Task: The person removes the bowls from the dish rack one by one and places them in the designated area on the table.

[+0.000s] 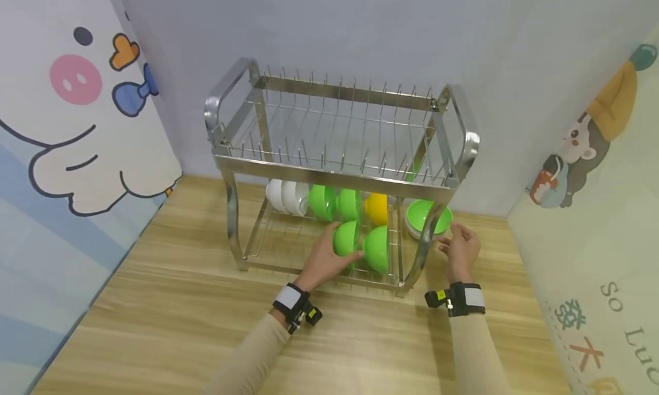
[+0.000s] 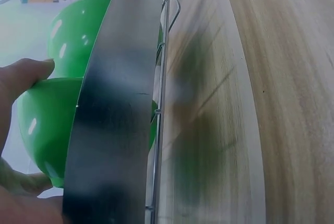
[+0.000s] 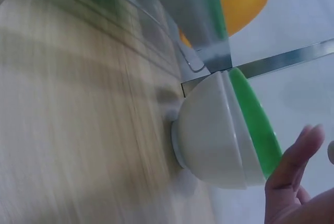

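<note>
On the lower tier of a metal dish rack (image 1: 329, 172), my left hand (image 1: 326, 257) holds a green bowl (image 1: 345, 239) tipped on its side, thumb and fingers on its outside. Another green bowl (image 1: 377, 249) stands on edge just to its right. Outside the rack's right leg, my right hand (image 1: 461, 252) is beside a stack of bowls on the table, its fingers loosely bent and holding nothing. The stack's top bowl is green inside (image 3: 255, 119), with a white bowl (image 3: 206, 130) under it. In the right wrist view the thumb (image 3: 300, 153) overlaps the green rim.
Behind the front bowls stand two white bowls (image 1: 288, 197), two green bowls (image 1: 321, 202) and a yellow bowl (image 1: 376, 209) on edge. The upper tier (image 1: 340, 120) has upright wire prongs. Curved metal legs (image 1: 425, 249) frame the sides. Printed walls enclose the wooden table (image 1: 360, 338).
</note>
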`<state>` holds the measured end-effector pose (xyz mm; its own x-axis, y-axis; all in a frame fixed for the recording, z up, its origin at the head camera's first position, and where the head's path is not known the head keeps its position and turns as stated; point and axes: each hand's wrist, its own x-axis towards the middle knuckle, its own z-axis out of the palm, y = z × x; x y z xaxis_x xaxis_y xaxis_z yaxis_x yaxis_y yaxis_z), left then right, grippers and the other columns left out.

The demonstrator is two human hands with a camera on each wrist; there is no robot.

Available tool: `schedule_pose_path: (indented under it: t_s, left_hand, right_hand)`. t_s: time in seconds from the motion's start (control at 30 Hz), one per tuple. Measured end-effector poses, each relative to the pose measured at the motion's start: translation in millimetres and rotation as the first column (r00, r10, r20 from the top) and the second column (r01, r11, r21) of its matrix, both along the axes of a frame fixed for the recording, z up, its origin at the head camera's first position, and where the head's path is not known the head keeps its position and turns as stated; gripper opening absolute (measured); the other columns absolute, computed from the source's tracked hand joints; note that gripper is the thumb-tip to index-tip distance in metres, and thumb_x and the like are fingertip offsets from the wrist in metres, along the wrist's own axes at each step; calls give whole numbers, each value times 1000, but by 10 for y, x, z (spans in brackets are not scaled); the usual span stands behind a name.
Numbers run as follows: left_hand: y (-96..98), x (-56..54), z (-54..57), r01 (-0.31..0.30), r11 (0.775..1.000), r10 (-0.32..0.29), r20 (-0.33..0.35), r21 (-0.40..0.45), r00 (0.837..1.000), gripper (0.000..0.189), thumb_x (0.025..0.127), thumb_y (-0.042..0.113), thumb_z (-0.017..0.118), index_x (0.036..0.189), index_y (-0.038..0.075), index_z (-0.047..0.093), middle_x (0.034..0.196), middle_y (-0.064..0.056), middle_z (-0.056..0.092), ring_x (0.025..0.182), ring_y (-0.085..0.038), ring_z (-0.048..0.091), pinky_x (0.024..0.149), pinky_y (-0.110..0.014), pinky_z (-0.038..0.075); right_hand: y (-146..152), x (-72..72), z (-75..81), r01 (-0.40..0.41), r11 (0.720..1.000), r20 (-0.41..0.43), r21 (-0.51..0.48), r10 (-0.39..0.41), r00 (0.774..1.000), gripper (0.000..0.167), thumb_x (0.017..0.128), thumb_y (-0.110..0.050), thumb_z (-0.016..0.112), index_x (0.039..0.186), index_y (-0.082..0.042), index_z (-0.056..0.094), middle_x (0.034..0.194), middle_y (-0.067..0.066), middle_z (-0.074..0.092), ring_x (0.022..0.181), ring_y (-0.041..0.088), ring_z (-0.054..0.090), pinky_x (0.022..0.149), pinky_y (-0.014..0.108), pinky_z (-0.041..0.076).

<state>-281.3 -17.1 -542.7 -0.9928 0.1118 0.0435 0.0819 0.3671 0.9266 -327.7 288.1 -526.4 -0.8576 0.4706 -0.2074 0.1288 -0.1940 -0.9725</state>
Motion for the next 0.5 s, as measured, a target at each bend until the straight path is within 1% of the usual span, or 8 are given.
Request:
schedule_pose_path:
  t_s: [0.07,0.2,0.27,0.3,0.4,0.5]
  left_hand:
    - [2,3,-2,-9,1000,9,-12,-2,1000,96,83,39,87,158,6,38,144,-18,58,119,-34,64,97,-52,60]
    - [4,12,2,-32,999,32,-23,-15,999,94,84,37,86,158,5,39,144,-18,59,119,-34,63,99,-52,58]
    - [8,12,10,-40,999,39,-28,-27,999,91,85,35,85,158,5,39,143,-19,59,119,-34,63,99,-52,59]
    - [11,9,12,-43,998,42,-31,-34,999,90,85,34,84,158,5,39,143,-20,59,118,-34,63,98,-51,59]
    - [19,6,31,-56,997,54,-36,-49,998,85,88,33,82,157,6,40,144,-21,59,116,-35,64,93,-49,61]
    - [16,2,47,-82,995,80,-38,-52,996,84,89,35,81,157,7,40,142,-20,60,113,-34,65,89,-46,62]
  right_hand:
    - [0,15,29,1,1000,6,-2,-1,1000,46,109,-26,55,147,-2,48,125,-5,48,65,0,64,56,11,53]
    - [-12,47,78,-2,1000,16,2,2,1000,26,109,-26,55,130,-12,52,124,-5,47,68,1,64,58,12,54]
    - [-18,64,100,3,1000,16,-7,-2,1000,19,109,-26,56,124,-14,53,123,-5,47,69,2,65,58,13,54]
    - [-19,73,109,5,1000,15,-14,-5,1000,18,109,-25,57,123,-15,53,122,-5,48,69,3,65,58,13,54]
    - [-16,103,142,6,1000,6,-19,-6,1000,21,109,-24,57,126,-12,54,121,-5,49,70,3,66,57,13,54]
    - [-6,140,183,1,999,-9,-33,-1,1000,24,109,-24,57,129,-10,53,121,-5,48,70,3,65,57,13,53]
